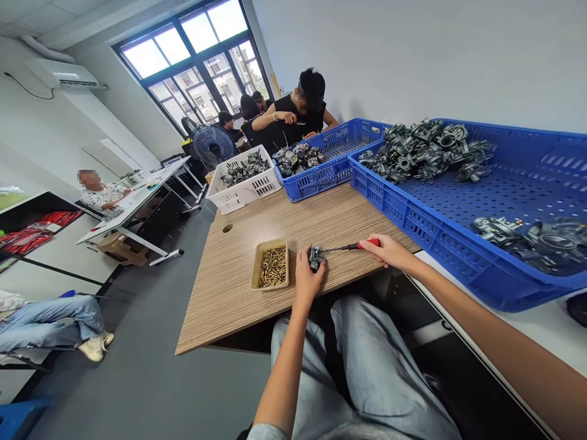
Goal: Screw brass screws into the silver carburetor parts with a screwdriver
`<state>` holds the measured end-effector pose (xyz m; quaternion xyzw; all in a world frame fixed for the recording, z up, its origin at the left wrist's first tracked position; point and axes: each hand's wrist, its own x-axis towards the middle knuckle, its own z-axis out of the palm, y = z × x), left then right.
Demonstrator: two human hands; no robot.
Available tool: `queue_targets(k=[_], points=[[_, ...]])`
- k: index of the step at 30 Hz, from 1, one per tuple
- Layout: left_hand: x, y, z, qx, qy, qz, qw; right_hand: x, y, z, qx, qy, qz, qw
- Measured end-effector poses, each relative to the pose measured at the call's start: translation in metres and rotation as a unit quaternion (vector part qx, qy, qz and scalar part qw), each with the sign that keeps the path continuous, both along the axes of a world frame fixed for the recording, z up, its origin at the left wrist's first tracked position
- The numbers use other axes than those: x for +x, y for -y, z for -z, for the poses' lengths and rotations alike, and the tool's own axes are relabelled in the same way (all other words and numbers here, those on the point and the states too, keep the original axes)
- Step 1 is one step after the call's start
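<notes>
My left hand is closed around a small grey metal carburetor part resting on the wooden table. My right hand grips the red handle of a screwdriver, whose thin shaft points left into the part. Just left of my left hand stands a small beige tray filled with several brass screws.
A large blue crate with many grey carburetors sits at my right. Farther along the table are a second blue crate and a white basket, where a person in black works. Other people sit at left, beside a fan.
</notes>
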<state>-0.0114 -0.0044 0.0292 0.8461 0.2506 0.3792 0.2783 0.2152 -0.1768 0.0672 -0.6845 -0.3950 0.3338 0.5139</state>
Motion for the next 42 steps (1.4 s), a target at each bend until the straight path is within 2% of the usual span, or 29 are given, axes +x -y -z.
queue_targets(k=[5, 13, 24, 42], points=[[-0.0003, 0.0005, -0.0004, -0.003, -0.001, 0.001, 1.000, 0.0010, 0.0002, -0.0003, -0.011, 0.039, 0.003, 0.999], [0.0004, 0.0004, 0.0004, -0.007, -0.002, -0.003, 1.000, -0.0001, -0.0017, 0.0042, -0.011, 0.002, -0.012, 1.000], [-0.0001, -0.0008, 0.0015, -0.001, -0.004, 0.000, 1.000, 0.0037, 0.0051, -0.0049, 0.017, 0.007, -0.041, 0.999], [-0.0002, 0.0019, -0.0028, -0.009, -0.012, -0.008, 1.000, 0.0044, 0.0019, 0.0013, 0.005, 0.067, -0.010, 0.998]])
